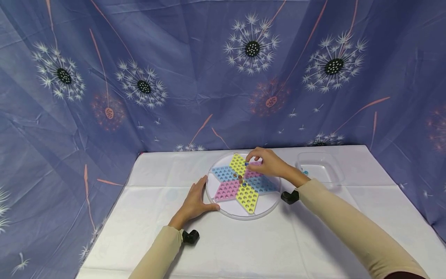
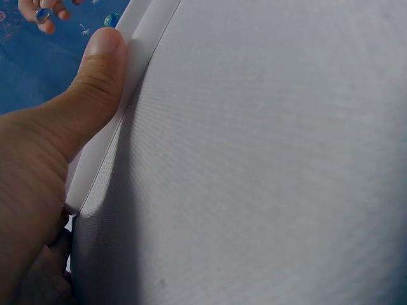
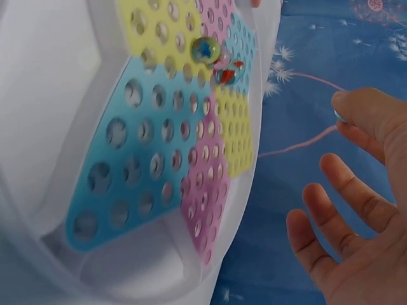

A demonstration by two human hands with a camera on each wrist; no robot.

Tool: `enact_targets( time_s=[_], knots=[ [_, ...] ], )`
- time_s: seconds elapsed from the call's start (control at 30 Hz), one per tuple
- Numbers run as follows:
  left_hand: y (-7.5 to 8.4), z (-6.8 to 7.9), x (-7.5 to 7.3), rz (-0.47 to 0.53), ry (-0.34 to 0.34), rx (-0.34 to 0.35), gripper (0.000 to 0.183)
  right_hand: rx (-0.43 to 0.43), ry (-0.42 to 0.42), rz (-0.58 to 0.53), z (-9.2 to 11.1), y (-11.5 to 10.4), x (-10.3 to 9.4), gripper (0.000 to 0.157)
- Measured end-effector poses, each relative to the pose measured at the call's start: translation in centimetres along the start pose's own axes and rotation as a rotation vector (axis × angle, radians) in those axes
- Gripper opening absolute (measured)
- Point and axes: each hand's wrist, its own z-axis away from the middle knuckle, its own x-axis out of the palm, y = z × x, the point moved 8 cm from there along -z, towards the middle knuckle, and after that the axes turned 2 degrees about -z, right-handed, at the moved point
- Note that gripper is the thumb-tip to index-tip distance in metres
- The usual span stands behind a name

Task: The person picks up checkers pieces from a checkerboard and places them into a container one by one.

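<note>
A: Head view first. Where to find the blue marble [image 1: 246, 164]?

B: At the meeting of a yellow and a pink point of the Chinese checkers board [image 1: 266, 203], pinched between thumb and forefinger of the right hand [image 1: 267, 161]. Touching a hole or just above? Cannot tell.

A: And the left hand [image 1: 196, 199]?

B: Spread, thumb well apart from the fingers, against the rim. More marbles [image 1: 240, 177] near the star's centre; a blue-green marble [image 1: 305, 173] in the clear plastic container [image 1: 320, 172], to the right on the white-covered table [image 1: 251, 248].

A: Left wrist view?

B: Thumb straight along the white rim; other left fingers mostly hidden, curl impossible to tell.

A: Right wrist view?

B: Thumb and forefinger pressed together on the blue marble, only a sliver visible; other fingers loosely spread.

A: Handling?

B: Probably glass: light, hard, smooth, apt to slip and roll. Best held at the widest part, fingertips on opposite sides, underside free. Board likely light, stiff plastic; best steadied by the rim.
</note>
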Motion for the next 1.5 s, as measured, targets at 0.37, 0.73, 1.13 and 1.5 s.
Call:
enact_targets(
  time_s=[0.37, 0.73, 1.13, 1.5],
  knots=[
    [0.1, 0.2, 0.0, 0.013, 0.011, -0.006, 0.126, 0.1, 0.038, 0.034, 2.6, 2.3, -2.7, 0.019],
    [0.0, 0.2, 0.1, 0.014, 0.008, -0.01, 0.127, 0.195, 0.106, 0.099, 5.9, 5.2, -6.1, 0.017],
    [0.4, 0.1, -0.1, 0.021, 0.014, 0.004, 0.126, 0.291, 0.157, 0.138, 10.2, 7.5, -9.7, 0.022],
    [0.2, 0.2, -0.1, 0.012, 0.007, -0.006, 0.127, 0.309, 0.205, 0.191, 13.1, 9.4, -11.7, 0.02]
  ],
)
